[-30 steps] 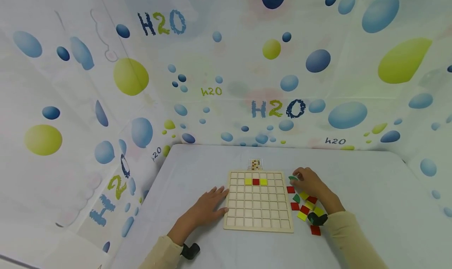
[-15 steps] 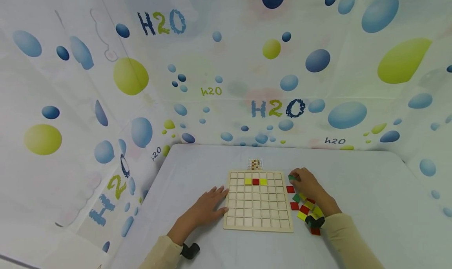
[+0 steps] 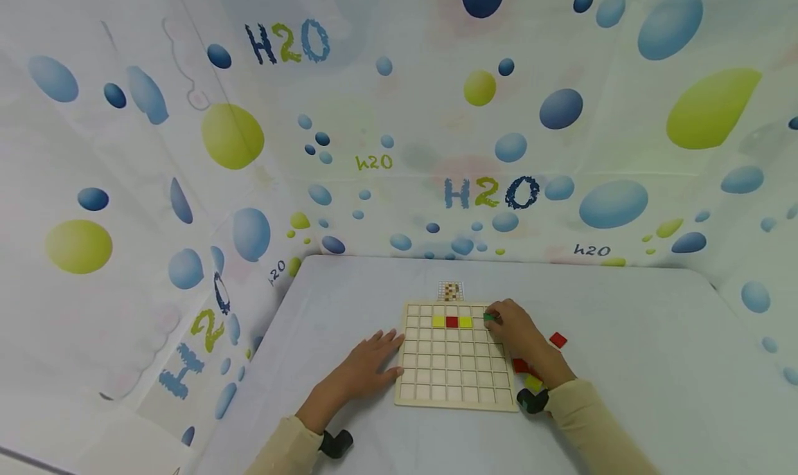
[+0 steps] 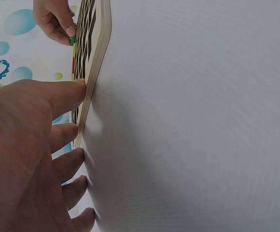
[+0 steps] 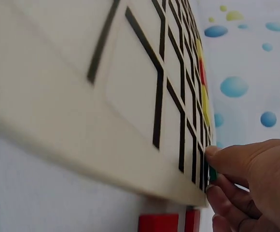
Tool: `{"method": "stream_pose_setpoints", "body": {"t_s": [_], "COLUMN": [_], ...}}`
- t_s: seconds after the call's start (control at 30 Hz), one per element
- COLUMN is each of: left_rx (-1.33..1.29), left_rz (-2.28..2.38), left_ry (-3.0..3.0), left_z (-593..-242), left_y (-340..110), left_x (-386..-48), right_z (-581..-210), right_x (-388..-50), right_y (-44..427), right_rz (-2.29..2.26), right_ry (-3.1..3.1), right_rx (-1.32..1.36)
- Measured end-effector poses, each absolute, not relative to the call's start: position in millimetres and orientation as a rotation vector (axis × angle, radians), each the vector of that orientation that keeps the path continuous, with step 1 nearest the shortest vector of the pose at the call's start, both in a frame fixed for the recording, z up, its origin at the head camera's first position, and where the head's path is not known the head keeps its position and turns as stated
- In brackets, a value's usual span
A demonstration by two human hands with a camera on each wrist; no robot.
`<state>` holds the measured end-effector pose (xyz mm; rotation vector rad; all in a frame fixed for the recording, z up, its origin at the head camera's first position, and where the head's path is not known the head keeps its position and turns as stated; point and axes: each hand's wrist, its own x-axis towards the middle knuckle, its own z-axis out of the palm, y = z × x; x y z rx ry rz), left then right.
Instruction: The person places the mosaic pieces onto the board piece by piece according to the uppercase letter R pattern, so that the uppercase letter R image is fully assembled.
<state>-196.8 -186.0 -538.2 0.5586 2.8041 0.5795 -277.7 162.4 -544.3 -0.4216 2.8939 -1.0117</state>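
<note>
A wooden grid board (image 3: 446,371) lies on the white table. In its second row from the far side sit a yellow tile (image 3: 439,321), a red tile (image 3: 451,322) and another yellow tile (image 3: 465,322), side by side. My right hand (image 3: 515,328) pinches a green piece (image 3: 490,316) over the board's far right cells; the right wrist view shows the green piece (image 5: 212,174) between thumb and fingers. Spread fingers of my left hand (image 3: 368,366) touch the board's left edge, thumb and fingertips against the rim in the left wrist view.
A small pattern card (image 3: 451,291) lies just beyond the board's far edge. Right of the board, partly under my right forearm, are loose tiles, among them a red tile (image 3: 557,340) and a yellow tile (image 3: 533,383). Printed cloth hangs behind the table.
My right hand has moved left from the loose pieces to over the board, carrying the green piece. A red tile at the right is uncovered. My left hand stays in place.
</note>
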Motion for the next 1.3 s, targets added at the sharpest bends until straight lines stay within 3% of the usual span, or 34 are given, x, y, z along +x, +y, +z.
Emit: {"method": "stream_pose_setpoints", "body": {"t_s": [0.63,0.97,1.3], "left_rx": [0.547,0.545,0.563], "left_rz": [0.577,0.565,0.584], "left_ry": [2.812,2.817,2.809], "left_z": [-536.3,-535.1,-533.4], "left_y": [-185.0,-184.5,-184.0], "left_x": [-195.2,-194.4,-194.0], "right_z": [-537.0,-521.6,-533.2], "right_x": [-269.8,-265.7,-258.4], "right_y": [144.6,190.2,217.2], "right_rz": [-0.995,-0.956,-0.780], "right_ry": [2.867,2.849,2.789], "right_rx": [-0.496,-0.283,-0.162]}}
